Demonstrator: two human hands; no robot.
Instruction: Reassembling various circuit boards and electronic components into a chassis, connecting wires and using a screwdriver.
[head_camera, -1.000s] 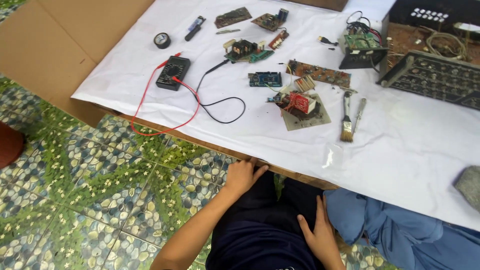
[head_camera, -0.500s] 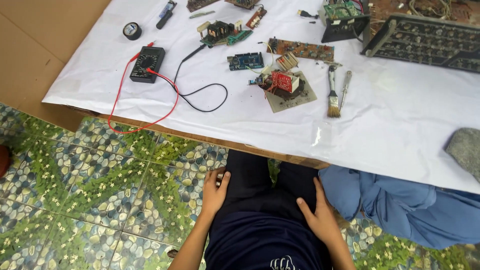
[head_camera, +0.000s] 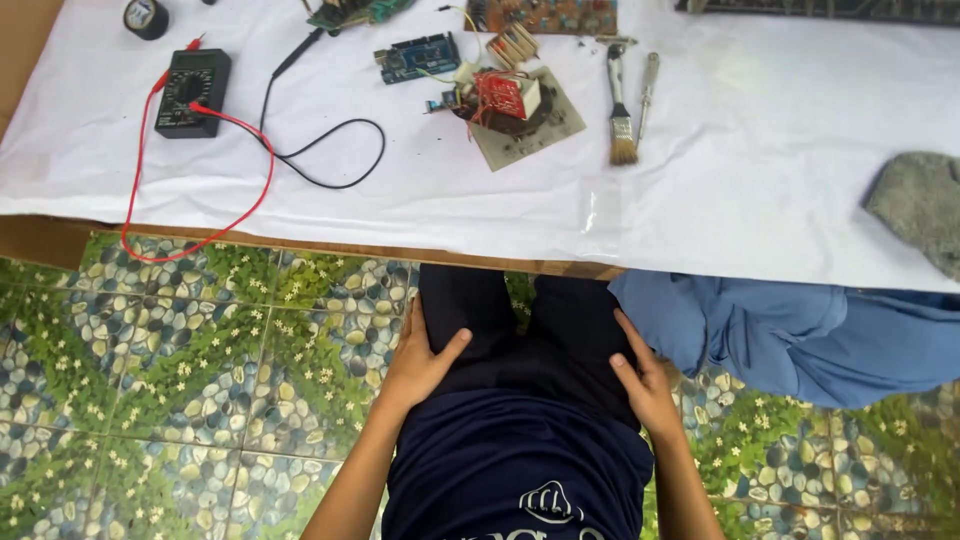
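I see both hands resting flat on dark trousers, holding nothing: my left hand (head_camera: 420, 355) lies spread on the left thigh (head_camera: 470, 320), and my right hand (head_camera: 640, 375) lies spread on the right thigh (head_camera: 575, 320), fingers relaxed. The knees reach just under the edge of the counter (head_camera: 300, 250), which is covered with a white sheet (head_camera: 760, 160). On the sheet, well apart from either hand, sits a black multimeter (head_camera: 192, 92) with its red lead (head_camera: 235, 190) looping over the counter edge and a black lead (head_camera: 330, 150) curling beside it. Near the middle lie a blue microcontroller board (head_camera: 417, 58) and a circuit board with a red coil part (head_camera: 520, 112). A small paintbrush (head_camera: 620, 110) lies just right of that board, with a screwdriver (head_camera: 647, 90) beside it. A grey cloth (head_camera: 920, 205) rests at the far right. Blue fabric (head_camera: 800, 335) lies bunched beside my right thigh on the pebble-patterned floor (head_camera: 170, 370).
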